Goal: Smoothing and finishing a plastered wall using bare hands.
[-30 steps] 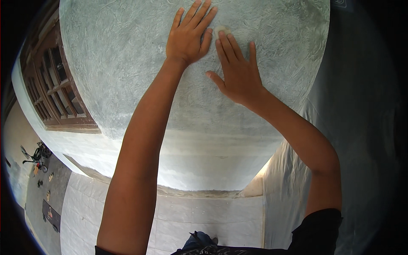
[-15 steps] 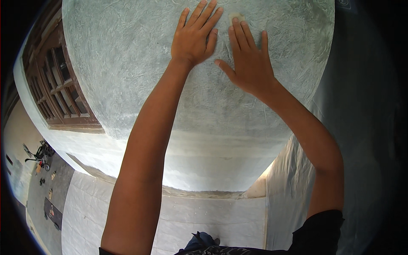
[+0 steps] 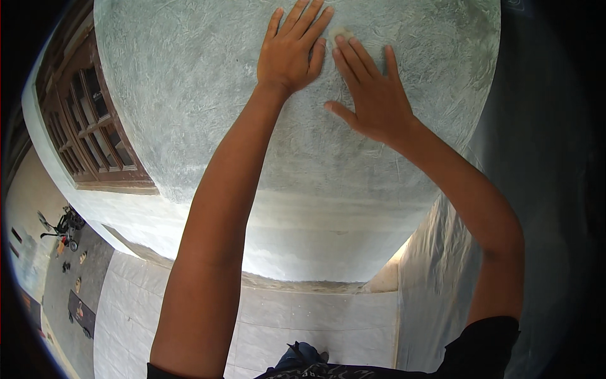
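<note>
A grey-green textured wall (image 3: pixel 208 120) fills the upper middle of the view. My left hand (image 3: pixel 290 57) lies flat on it with fingers spread, and nothing shows beneath it. Just to its right, my right hand (image 3: pixel 374 91) presses a small pale pad (image 3: pixel 341 31) against the wall under its longer fingertips. The thumb and little finger of that hand stick out to the sides. Most of the pad is hidden by the fingers, so whether it is a sponge or folded sandpaper I cannot tell.
A brown wooden window (image 3: pixel 95 126) with panes is set into the wall at left. Pale sheeting (image 3: pixel 303 319) covers the floor below, and a translucent sheet (image 3: pixel 435 271) hangs at right. A parked motorbike (image 3: pixel 65 227) and a dark mat (image 3: pixel 82 312) are far left.
My right hand has turned and slid its fingertips left and slightly down, carrying the pale pad closer to my left hand. The left hand stays in place on the wall.
</note>
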`<state>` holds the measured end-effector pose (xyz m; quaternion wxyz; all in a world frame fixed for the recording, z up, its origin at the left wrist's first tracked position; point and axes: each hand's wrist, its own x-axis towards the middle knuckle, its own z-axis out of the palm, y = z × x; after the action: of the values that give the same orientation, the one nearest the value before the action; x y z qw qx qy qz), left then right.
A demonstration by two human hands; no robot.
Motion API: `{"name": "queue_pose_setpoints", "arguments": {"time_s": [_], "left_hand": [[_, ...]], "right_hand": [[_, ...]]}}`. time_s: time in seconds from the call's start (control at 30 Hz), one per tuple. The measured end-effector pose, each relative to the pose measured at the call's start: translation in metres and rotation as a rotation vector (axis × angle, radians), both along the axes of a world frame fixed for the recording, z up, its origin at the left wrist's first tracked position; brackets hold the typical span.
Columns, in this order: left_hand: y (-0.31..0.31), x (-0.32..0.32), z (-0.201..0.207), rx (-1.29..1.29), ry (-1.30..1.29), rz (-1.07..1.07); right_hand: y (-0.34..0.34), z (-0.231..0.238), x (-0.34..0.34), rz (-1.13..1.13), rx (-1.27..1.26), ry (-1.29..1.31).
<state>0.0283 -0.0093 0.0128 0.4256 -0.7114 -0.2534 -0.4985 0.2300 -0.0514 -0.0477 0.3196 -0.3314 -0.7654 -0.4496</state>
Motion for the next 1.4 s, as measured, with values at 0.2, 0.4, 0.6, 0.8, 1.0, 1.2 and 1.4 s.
{"name": "queue_pose_setpoints", "arguments": {"time_s": [0.2,0.4,0.6,0.8,1.0,1.2,1.4], "left_hand": [[0.003,-0.003,-0.002,0.003,-0.019,-0.034],[0.005,0.003,-0.002,0.009,-0.037,-0.054],[0.002,-0.002,-0.002,0.008,-0.045,-0.066],[0.002,0.0,-0.002,0.008,-0.044,-0.061],[0.007,0.003,-0.002,0.019,-0.04,-0.034],[0.001,-0.004,-0.002,0.021,-0.034,-0.048],[0.026,-0.003,0.003,0.156,-0.01,-0.172]], "right_hand": [[0.014,0.0,0.011,0.089,0.051,-0.052],[0.02,0.042,0.019,-0.176,0.22,-0.011],[0.017,0.005,0.009,0.031,0.013,-0.125],[0.026,0.025,0.015,-0.085,0.207,0.038],[0.022,0.051,0.029,-0.184,0.261,-0.036],[0.014,-0.005,0.014,0.07,0.06,-0.137],[0.017,0.036,0.015,-0.168,0.223,0.009]]}}
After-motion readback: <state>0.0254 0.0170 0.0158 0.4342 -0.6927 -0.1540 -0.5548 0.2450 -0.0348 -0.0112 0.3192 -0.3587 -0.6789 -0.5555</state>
